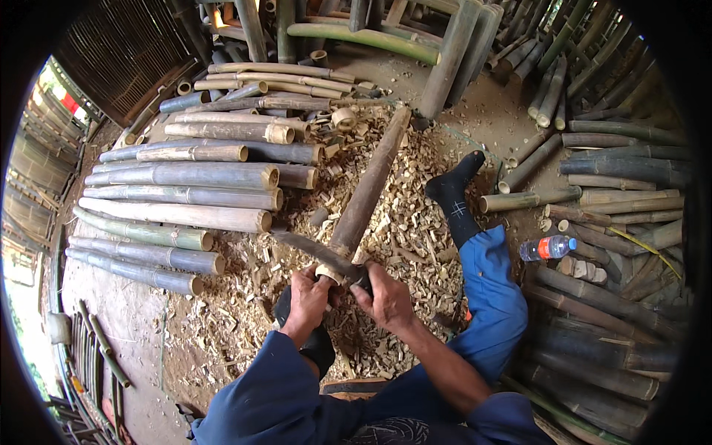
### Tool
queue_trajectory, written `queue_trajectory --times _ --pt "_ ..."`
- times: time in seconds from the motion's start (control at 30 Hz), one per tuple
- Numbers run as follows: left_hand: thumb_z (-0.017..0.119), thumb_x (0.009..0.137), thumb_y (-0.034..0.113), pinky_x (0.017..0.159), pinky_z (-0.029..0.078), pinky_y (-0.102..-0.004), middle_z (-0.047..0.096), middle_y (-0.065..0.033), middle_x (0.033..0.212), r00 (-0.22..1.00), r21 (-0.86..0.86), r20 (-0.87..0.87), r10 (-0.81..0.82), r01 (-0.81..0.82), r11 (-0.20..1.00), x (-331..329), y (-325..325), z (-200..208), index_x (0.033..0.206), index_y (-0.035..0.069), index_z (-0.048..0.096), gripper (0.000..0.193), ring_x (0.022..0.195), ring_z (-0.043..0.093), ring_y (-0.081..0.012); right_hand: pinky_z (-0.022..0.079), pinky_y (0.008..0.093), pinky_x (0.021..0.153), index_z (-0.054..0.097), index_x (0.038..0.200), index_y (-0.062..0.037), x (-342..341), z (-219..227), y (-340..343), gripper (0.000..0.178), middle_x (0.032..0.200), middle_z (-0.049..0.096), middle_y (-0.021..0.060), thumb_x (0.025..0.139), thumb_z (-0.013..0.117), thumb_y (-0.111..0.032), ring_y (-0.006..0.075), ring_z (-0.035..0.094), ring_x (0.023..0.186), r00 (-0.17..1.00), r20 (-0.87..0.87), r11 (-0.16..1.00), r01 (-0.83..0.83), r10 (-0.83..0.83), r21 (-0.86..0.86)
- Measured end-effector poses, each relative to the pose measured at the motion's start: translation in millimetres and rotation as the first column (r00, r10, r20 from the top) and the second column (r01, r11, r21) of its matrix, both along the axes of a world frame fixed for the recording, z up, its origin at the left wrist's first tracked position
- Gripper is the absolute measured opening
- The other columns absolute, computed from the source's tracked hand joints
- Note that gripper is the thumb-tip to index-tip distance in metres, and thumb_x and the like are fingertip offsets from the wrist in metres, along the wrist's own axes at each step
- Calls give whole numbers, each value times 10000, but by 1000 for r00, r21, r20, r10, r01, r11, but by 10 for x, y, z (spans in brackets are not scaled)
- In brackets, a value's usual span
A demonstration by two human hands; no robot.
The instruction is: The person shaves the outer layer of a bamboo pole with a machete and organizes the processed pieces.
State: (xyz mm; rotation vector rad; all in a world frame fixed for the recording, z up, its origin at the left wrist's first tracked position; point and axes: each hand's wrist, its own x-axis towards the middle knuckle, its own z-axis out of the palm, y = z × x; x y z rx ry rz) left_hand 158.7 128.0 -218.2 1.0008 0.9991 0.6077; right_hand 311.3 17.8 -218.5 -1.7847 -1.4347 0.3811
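Observation:
A brown bamboo pole (372, 182) slants away from me, its near end between my hands and its far end up among the wood chips. My left hand (305, 302) is closed round the near end, where a pale cut rim shows. With my right hand (387, 298) I grip the handle of a machete (317, 251). Its dark, broad blade points left and crosses over the pole just above my left hand. Whether the edge bites into the bamboo cannot be made out.
Wood chips (415, 274) cover the floor around my legs. Cut bamboo lengths (178, 215) lie in rows at the left, and more bamboo (608, 297) is stacked at the right. A plastic bottle (547, 248) lies by my right knee. A bamboo frame (363, 41) stands ahead.

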Motion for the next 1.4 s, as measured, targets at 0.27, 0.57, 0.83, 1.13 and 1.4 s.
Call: queue_trajectory --times 0.27,0.57,0.83,1.13,1.4 --pt "534 974 5 424 464 -276 686 -90 691 999 12 -49 -12 13 1000 -25 -12 23 1056 -77 677 185 476 604 -128 425 328 325 570 1094 -15 280 -419 40 482 735 620 80 1101 491 -490 157 523 451 996 -47 991 70 -75 -116" --pt "577 1052 86 489 550 -294 682 -107 802 995 -25 77 68 -66 998 -15 55 106 1257 -100 563 277 567 654 -149 553 364 627 416 1290 -11 380 201 -144 587 924 639 130 1045 603 -511 194 638 723 875 -448 970 88 -185 -228" --pt "580 959 17 547 532 -303 701 -125 759 971 846 -75 227 -58 530 28 716 1659 1030 -20 631 94 588 662 -187 550 548 697 453 1363 54 521 1331 -50 442 925 718 286 1042 631 -193 497 716 855 993 -31 988 108 -112 -108" --pt "714 892 82 657 584 -410 733 -234 787 945 875 -289 152 196 442 164 292 2552 952 -12 627 141 736 772 -350 593 423 593 466 1346 147 175 2324 -158 488 1026 675 312 1017 661 -157 399 747 808 970 242 985 -32 -10 172" --pt "727 868 82 634 574 -427 714 -234 754 967 920 -232 102 184 345 284 142 2471 1003 0 619 192 691 752 -375 552 519 553 439 1285 66 539 1840 -181 381 874 658 247 1018 635 -122 426 701 702 970 226 982 127 -93 -142"
